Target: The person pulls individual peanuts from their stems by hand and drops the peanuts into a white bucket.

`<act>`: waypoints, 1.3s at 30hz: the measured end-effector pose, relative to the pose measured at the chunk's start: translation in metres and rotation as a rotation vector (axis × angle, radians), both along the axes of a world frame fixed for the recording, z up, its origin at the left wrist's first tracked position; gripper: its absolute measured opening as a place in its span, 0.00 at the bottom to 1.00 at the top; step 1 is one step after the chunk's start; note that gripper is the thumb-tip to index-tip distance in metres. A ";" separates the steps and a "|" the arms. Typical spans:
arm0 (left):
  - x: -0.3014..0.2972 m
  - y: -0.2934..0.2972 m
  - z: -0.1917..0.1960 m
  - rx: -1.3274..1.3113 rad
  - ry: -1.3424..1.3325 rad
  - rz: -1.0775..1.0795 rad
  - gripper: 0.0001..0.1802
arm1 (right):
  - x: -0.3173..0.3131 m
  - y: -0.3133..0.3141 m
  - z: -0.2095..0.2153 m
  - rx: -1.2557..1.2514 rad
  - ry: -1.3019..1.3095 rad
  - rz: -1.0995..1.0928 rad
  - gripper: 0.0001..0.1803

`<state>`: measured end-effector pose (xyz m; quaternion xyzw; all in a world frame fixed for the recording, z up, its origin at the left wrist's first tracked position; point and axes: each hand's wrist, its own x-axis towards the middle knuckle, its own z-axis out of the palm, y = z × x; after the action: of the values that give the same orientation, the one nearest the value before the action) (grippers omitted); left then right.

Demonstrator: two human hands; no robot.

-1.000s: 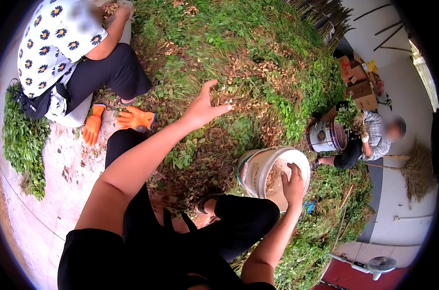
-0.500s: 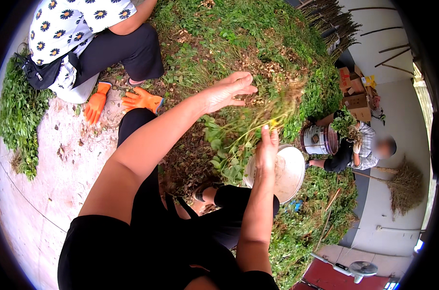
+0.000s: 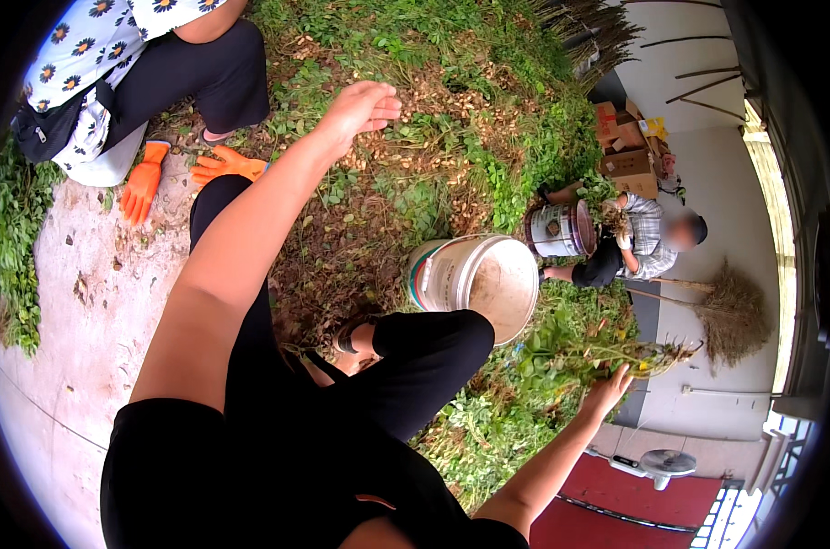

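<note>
My right hand (image 3: 609,389) is closed round the stems of an uprooted peanut plant (image 3: 570,355), held out to the right above the pile of greenery. The plant's leaves point left and its roots reach right. My left hand (image 3: 360,112) is stretched forward over the heap with loosely bent fingers and nothing visible in it. Below it lie loose peanuts (image 3: 406,91) among leaves and stems. A white bucket (image 3: 442,270) stands by my right knee, its mouth turned toward me; its inside looks dusty.
Orange gloves (image 3: 142,188) lie on the concrete at left, near a seated person in a daisy-print shirt (image 3: 85,46). At right, another person in a checked shirt (image 3: 648,233) handles plants over a bucket (image 3: 558,229). Cardboard boxes (image 3: 630,165), a broom (image 3: 733,316) and a fan (image 3: 666,464) stand beyond.
My right hand has carried the peanut plant from in front of the bucket out to the right. My left hand has moved up and left, away from the plant. The view has shifted right.
</note>
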<state>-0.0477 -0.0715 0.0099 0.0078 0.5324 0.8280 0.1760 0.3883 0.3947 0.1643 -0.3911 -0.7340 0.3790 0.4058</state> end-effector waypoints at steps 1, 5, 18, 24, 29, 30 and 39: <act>-0.005 -0.010 -0.004 0.017 0.025 0.055 0.15 | 0.023 -0.003 -0.004 -0.083 0.007 -0.073 0.27; -0.011 -0.025 -0.003 0.138 0.008 0.167 0.15 | 0.209 0.087 -0.047 -0.021 -0.840 -0.287 0.25; -0.030 -0.035 -0.001 0.262 0.021 0.279 0.15 | -0.198 -0.010 -0.159 0.154 -0.689 0.688 0.17; -0.028 -0.033 -0.001 0.171 -0.021 0.308 0.15 | -0.414 -0.133 -0.332 -0.004 -0.991 1.225 0.17; -0.037 -0.041 -0.005 0.149 -0.036 0.413 0.14 | -0.500 -0.232 -0.463 0.086 -1.099 1.256 0.15; -0.034 -0.045 -0.007 0.179 -0.054 0.435 0.14 | -0.512 -0.252 -0.479 0.042 -1.027 1.267 0.15; -0.017 -0.043 -0.019 0.103 -0.142 0.465 0.14 | -0.566 -0.412 -0.571 0.197 -0.968 1.219 0.20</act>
<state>-0.0644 -0.1148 -0.0089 -0.1643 0.4633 0.8707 0.0170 -0.1780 -0.0169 -0.4072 -0.0031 -0.9447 0.2554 -0.2058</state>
